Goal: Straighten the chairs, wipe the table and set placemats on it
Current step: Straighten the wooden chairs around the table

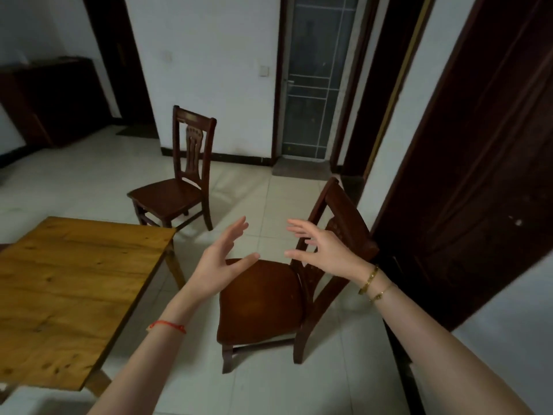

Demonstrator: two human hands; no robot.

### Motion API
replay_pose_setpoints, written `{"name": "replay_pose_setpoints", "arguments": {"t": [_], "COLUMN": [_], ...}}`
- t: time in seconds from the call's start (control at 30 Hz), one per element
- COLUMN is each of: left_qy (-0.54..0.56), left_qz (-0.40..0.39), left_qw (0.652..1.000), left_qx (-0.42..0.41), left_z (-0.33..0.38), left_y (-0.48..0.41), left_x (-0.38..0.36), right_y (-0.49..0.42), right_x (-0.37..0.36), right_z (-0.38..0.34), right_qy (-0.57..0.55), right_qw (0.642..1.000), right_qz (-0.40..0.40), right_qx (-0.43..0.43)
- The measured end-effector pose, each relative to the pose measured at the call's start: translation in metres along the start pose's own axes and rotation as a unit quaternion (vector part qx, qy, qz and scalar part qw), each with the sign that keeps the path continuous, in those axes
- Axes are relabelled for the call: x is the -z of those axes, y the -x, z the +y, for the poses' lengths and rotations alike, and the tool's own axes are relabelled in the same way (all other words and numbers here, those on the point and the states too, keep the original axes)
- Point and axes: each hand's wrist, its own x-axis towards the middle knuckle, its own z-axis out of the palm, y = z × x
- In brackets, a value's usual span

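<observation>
A light wooden table (pixel 68 283) fills the lower left. Just right of its corner stands a dark wooden chair (pixel 263 304), turned at an angle with its backrest toward the right. A second dark chair (pixel 173 193) stands farther back on the tiled floor, away from the table. My left hand (pixel 223 259) hovers above the near chair's seat with fingers spread, holding nothing. My right hand (pixel 320 250) is raised in front of that chair's backrest, fingers spread, touching nothing that I can see. No cloth or placemat is in view.
A dark open door (pixel 466 181) stands close to the right of the near chair. A glass-panelled door (pixel 314 85) is at the back, and a dark cabinet (pixel 51 100) lines the far left wall. Pale floor tiles (pixel 254 199) lie between the chairs.
</observation>
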Motion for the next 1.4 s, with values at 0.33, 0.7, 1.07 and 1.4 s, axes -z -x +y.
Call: {"name": "replay_pose_setpoints", "arguments": {"t": [0.33,0.7,1.07,1.4], "left_qy": [-0.029,-0.058,-0.068,-0.09], "left_qz": [0.075,0.268,0.376,0.421], "left_qw": [0.995,0.953,0.9,0.874], "left_qx": [0.055,0.129,0.21,0.225], "left_z": [-0.005,0.007,0.027,0.025], "left_y": [-0.088,-0.128,-0.124,-0.136], "left_x": [-0.021,-0.108,-0.178,-0.18], "right_y": [-0.112,-0.203,-0.223,-0.252], "right_x": [0.049,0.094,0.108,0.09], "right_z": [0.061,0.127,0.16,0.163], "right_qy": [-0.009,0.005,0.019,0.025], "right_qw": [0.994,0.948,0.889,0.854], "right_qz": [-0.085,-0.256,-0.375,-0.414], "right_qx": [0.068,0.191,0.26,0.314]}}
